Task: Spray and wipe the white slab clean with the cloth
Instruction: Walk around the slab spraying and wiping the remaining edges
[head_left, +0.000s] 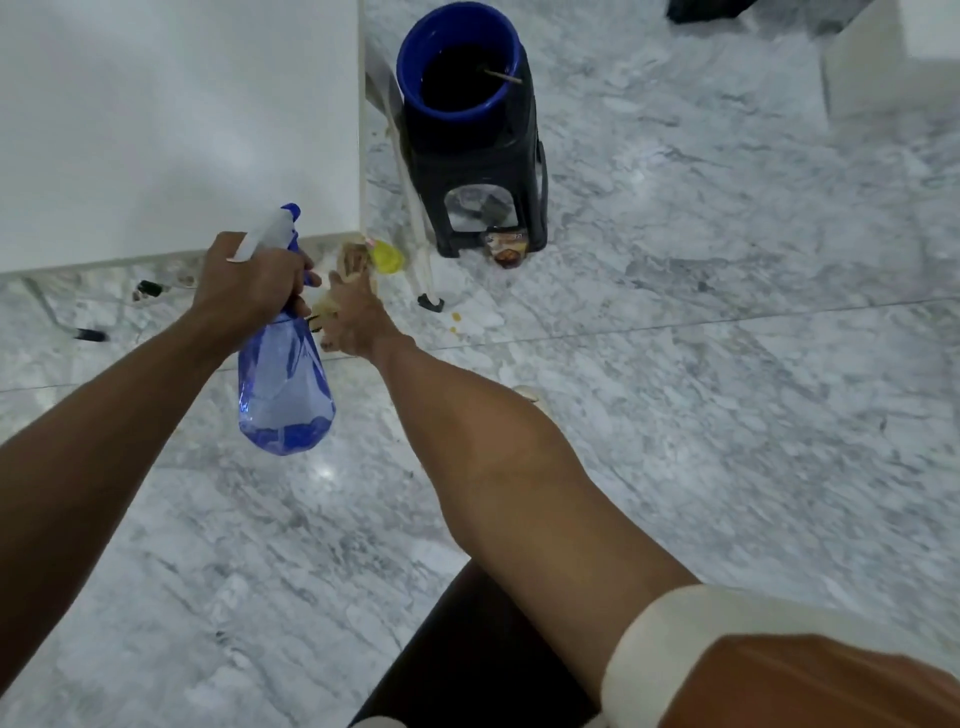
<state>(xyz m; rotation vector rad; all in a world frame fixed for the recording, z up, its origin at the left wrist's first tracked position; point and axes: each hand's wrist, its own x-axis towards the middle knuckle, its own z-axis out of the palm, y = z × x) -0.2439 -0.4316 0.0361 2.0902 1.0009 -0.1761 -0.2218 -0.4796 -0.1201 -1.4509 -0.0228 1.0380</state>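
Left hand is gripping the bottle — nozzle pointing up-left over the slab. Right hand is reaching below the slab corner, fingers touching a crumpled cloth — grip unclear.

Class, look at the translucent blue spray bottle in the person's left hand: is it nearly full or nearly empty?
Nearly empty. The translucent blue spray bottle shows only a shallow darker pool at its base, clear above.

Bright, even indoor light. The white slab at upper left is washed out; a small glare spot shines on the marble floor. Soft detail overall, with wide-angle bending at the edges.
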